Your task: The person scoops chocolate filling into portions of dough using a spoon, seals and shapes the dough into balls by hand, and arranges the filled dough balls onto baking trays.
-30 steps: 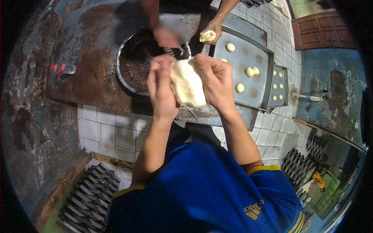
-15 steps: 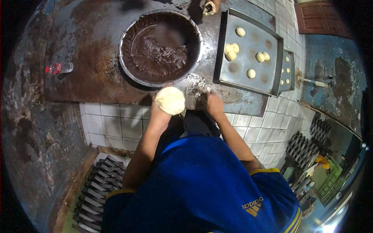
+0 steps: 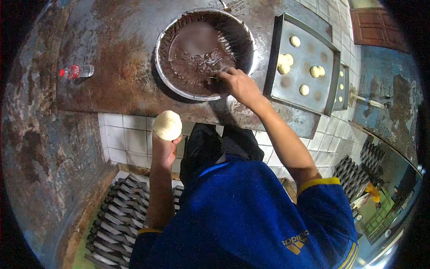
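Observation:
A round of pale dough (image 3: 167, 125) rests in my left hand (image 3: 165, 150), the fingers curled under it, in front of the table's edge. My right hand (image 3: 242, 89) reaches over the near right rim of a large metal basin (image 3: 158, 58). Its fingers are pinched together above the dark brown paste (image 3: 190, 74) that coats the basin's bottom and walls. Something thin and dark may be between them, but what it is cannot be made out. Part of the basin's inside is blurred.
Right of the basin lies a metal baking tray (image 3: 298, 101) with several dough balls (image 3: 304, 90), some touching. A second tray (image 3: 344, 94) sits beyond it. A plastic bottle with a red cap (image 3: 77, 71) lies on the stained table (image 3: 112, 58) at left.
My right hand has moved from the table's front edge up into the basin. My left hand, with the dough, has shifted left. Another person's hand at the top is out of view now.

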Demonstrator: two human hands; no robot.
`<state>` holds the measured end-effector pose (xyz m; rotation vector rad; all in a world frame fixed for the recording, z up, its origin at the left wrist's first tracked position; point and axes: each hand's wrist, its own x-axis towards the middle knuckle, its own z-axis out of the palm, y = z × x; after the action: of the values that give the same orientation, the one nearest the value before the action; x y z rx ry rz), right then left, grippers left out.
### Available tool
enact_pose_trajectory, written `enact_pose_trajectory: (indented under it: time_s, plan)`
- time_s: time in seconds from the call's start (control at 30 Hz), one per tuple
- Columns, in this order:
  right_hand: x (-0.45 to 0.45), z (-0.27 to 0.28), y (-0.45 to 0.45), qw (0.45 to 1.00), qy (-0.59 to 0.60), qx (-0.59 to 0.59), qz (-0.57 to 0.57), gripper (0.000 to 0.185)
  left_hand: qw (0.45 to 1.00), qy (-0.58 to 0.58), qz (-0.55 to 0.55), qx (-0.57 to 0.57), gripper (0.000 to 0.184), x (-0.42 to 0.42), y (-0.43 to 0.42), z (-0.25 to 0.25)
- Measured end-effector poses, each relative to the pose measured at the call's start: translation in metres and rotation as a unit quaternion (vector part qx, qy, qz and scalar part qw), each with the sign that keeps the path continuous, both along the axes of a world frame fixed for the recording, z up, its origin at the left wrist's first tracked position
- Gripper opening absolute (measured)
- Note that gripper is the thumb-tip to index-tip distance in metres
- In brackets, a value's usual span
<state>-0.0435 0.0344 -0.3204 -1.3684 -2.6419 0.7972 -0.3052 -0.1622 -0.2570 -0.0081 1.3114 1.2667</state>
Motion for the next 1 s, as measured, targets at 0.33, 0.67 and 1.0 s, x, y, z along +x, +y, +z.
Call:
enact_pose_trajectory:
  time_s: [0.33, 0.67, 1.0]
  plan:
    - [-0.017, -0.116, 0.027, 0.992, -0.064, 0.059, 0.092, 0.023, 0.998, -0.023, 0.023, -0.058, 0.034, -0.019, -0.007, 0.013]
    - [-0.019, -0.117, 0.068, 0.962, -0.122, -0.133, 0.204, 0.024, 0.965, 0.19, -0.181, -0.024, 0.031, -0.029, 0.011, 0.021]
    - [-0.059, 0.12, 0.012, 0.898, 0.294, -0.299, 0.134, 0.032, 0.909, 0.33, -0.211, 0.139, 0.045, -0.03, 0.053, 0.024]
